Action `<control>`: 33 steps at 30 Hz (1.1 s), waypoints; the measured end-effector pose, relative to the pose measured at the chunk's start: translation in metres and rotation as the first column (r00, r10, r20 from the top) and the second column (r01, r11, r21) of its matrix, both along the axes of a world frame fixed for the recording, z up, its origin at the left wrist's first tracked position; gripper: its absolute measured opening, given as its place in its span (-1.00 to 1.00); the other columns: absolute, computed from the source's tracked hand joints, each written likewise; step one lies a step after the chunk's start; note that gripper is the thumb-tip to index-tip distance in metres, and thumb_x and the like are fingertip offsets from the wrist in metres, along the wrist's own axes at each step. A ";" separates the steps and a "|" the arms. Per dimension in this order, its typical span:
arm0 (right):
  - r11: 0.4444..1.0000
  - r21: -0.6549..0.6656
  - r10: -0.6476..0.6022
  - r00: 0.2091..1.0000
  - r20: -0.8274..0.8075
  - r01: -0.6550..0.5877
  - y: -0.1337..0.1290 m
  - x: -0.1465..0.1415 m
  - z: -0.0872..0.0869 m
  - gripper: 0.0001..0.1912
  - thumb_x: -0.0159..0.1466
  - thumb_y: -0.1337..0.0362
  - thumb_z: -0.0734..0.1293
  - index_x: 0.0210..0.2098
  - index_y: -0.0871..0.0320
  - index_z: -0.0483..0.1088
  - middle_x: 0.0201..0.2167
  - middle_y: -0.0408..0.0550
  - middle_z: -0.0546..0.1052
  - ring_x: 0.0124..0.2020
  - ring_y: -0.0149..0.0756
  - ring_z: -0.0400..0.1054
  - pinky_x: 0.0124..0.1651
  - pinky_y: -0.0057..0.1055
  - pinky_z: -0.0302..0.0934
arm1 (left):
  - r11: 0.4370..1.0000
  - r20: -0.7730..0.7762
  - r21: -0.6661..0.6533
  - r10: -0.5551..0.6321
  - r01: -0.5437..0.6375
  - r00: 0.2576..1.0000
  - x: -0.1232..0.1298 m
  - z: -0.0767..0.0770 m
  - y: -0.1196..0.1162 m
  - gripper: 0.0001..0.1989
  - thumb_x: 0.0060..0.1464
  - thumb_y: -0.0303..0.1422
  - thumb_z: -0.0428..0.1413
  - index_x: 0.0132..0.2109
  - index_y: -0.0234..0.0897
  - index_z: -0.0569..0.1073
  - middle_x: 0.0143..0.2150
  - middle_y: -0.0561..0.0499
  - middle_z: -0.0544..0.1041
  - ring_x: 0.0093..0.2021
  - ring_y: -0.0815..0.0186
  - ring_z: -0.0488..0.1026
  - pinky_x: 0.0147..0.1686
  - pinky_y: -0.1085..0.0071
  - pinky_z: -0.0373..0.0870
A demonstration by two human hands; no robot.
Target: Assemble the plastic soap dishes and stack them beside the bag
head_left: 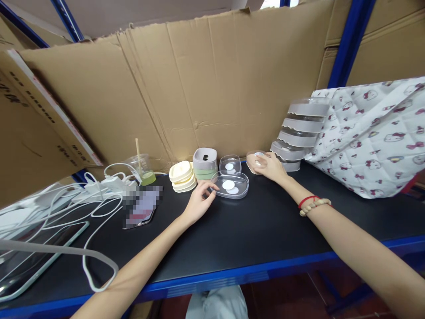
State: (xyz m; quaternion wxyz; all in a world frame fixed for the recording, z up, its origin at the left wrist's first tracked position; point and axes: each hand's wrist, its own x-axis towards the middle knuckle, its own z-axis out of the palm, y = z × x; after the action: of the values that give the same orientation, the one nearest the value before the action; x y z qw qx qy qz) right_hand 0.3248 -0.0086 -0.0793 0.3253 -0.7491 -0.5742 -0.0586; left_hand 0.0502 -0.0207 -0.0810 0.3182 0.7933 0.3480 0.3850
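Note:
My left hand [200,201] reaches the left edge of a clear oval plastic piece [237,192] with white round spots, its fingers curled at the rim. My right hand [272,168] has its fingers on another clear piece [253,162] by the cardboard; its fingertips are partly hidden. Between them, farther back, sits a smaller clear piece [230,165]. Left of it stand a grey and green holder [205,164] with a dark oval hole and a stack of cream pieces [183,176]. A tall leaning stack of clear pieces with grey rims [299,138] rises behind my right hand.
On the left of the black table [232,239] lie a phone [143,206], tangled white cables [99,201], a tablet-like device and a cup with green liquid [147,177]. Cardboard [206,88] walls the back. Patterned white cloth [375,141] covers the right.

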 end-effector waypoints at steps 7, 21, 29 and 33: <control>0.993 0.110 0.052 0.997 -0.050 -0.046 0.009 0.010 -0.010 -0.48 0.07 0.06 0.37 0.00 0.07 0.45 -0.01 0.07 0.35 -0.04 -0.04 0.36 0.06 -0.14 0.27 | 1.000 -0.001 -0.008 0.001 -0.001 1.000 0.000 0.001 0.000 -0.84 -0.04 -0.34 0.01 -0.33 -0.31 0.42 -0.17 -0.06 0.37 -0.50 0.50 0.30 -0.65 0.57 0.19; 0.995 0.094 0.025 0.999 0.034 -0.028 0.012 0.009 -0.011 -0.53 0.09 0.11 0.36 -0.01 0.08 0.45 -0.03 0.11 0.38 -0.03 0.01 0.31 -0.02 -0.09 0.27 | 1.000 -0.028 0.016 0.006 -0.005 1.000 0.001 0.001 0.000 -0.85 -0.02 -0.35 0.00 -0.33 -0.30 0.43 -0.19 -0.04 0.38 -0.50 0.50 0.31 -0.60 0.56 0.23; 0.996 0.071 0.026 0.953 0.301 -0.050 0.002 -0.004 -0.003 -0.64 0.09 0.34 0.33 -0.08 0.12 0.44 -0.07 0.11 0.44 -0.05 -0.05 0.30 -0.03 -0.14 0.18 | 0.977 -0.269 0.214 0.067 -0.008 0.961 -0.001 0.002 -0.007 -0.69 0.06 -0.33 -0.07 -0.07 -0.18 0.43 0.08 -0.05 0.37 -0.43 0.48 0.36 -0.49 0.52 0.33; 0.998 0.063 -0.011 0.942 0.336 -0.011 -0.002 -0.010 0.000 -0.63 0.12 0.36 0.30 -0.05 0.18 0.42 -0.07 0.19 0.44 -0.02 0.00 0.29 -0.01 -0.09 0.14 | 0.958 -0.409 0.279 0.063 0.059 0.910 -0.001 0.001 -0.008 -0.62 0.09 -0.32 -0.05 0.07 -0.14 0.39 0.10 -0.01 0.41 -0.17 0.31 0.41 -0.22 0.39 0.41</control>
State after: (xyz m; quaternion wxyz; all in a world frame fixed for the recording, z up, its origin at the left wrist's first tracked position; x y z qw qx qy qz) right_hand 0.3147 -0.0105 -0.0793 0.2466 -0.7172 -0.6191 -0.2037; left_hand 0.0495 -0.0284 -0.0801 0.1191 0.8938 0.3492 0.2549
